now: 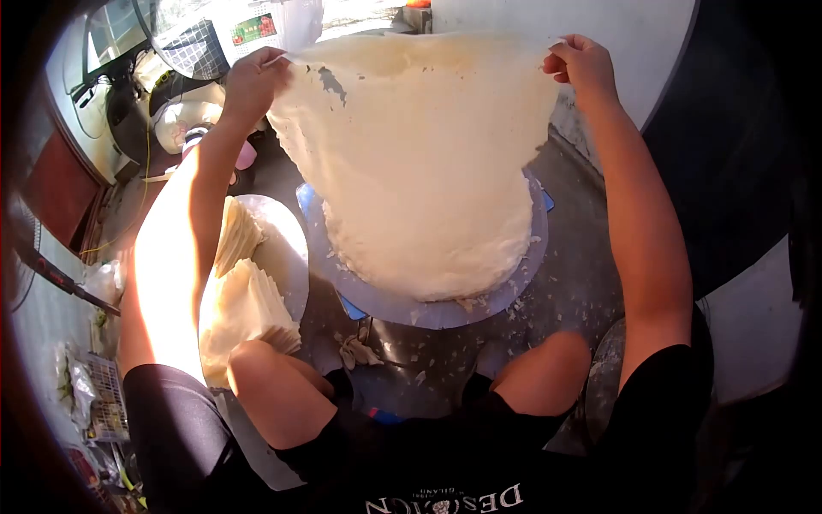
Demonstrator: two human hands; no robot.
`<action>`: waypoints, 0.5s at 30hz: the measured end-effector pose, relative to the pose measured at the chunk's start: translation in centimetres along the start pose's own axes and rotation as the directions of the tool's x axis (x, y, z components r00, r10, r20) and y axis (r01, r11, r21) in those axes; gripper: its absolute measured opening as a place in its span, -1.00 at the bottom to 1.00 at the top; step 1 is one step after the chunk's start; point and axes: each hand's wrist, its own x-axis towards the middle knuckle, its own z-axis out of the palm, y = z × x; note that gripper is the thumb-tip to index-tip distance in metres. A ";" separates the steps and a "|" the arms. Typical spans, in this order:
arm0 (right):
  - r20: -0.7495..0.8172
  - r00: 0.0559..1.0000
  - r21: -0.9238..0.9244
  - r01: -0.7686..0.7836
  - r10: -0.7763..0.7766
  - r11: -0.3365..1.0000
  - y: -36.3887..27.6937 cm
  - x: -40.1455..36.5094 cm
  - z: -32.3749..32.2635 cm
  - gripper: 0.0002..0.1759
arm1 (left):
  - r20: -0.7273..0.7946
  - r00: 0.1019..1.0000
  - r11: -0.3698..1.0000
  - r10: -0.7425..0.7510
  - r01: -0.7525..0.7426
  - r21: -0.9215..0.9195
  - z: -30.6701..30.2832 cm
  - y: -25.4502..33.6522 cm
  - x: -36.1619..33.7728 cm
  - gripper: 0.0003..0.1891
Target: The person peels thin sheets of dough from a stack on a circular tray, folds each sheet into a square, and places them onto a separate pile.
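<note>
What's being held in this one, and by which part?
A thin pale sheet: the left hand pinches its upper left corner, the right hand its upper right corner.

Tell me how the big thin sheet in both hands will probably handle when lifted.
The big thin sheet likely handles floppy, draping from the left hand and right hand. It is probably fragile, given the torn hole near one corner. It may be light for its size: mere pinches hold its far edge up.

Left of the board [428,316], folded sheets [248,300] obstruct; right, floor [575,244] lies open.
</note>
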 end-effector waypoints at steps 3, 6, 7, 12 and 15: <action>-0.070 0.981 0.004 0.183 -0.182 0.983 -2.1 -1.6 -1.6 -0.82 | -0.164 0.972 0.985 0.170 -0.167 0.033 -0.9 3.4 -1.4 -0.75; -0.103 0.969 -0.015 0.222 -0.223 0.975 -0.4 -5.6 -3.3 -0.86 | -0.210 0.925 0.932 0.316 -0.262 0.250 -1.1 5.1 -6.9 -0.76; -0.139 0.958 -0.020 0.251 -0.252 0.968 1.1 -7.4 -3.7 -0.89 | -0.167 0.915 0.921 0.367 -0.332 0.204 -0.9 5.4 -9.7 -0.76; -0.010 0.972 -0.292 0.221 -0.234 0.931 14.4 -17.7 -4.2 -0.87 | 0.235 0.907 0.870 0.350 -0.407 0.276 2.0 -0.2 -23.4 -0.66; 0.162 0.983 -0.504 0.158 -0.087 0.849 17.1 -22.8 -4.4 -0.86 | 0.484 0.847 0.877 0.218 -0.388 0.283 3.7 -2.6 -29.0 -0.78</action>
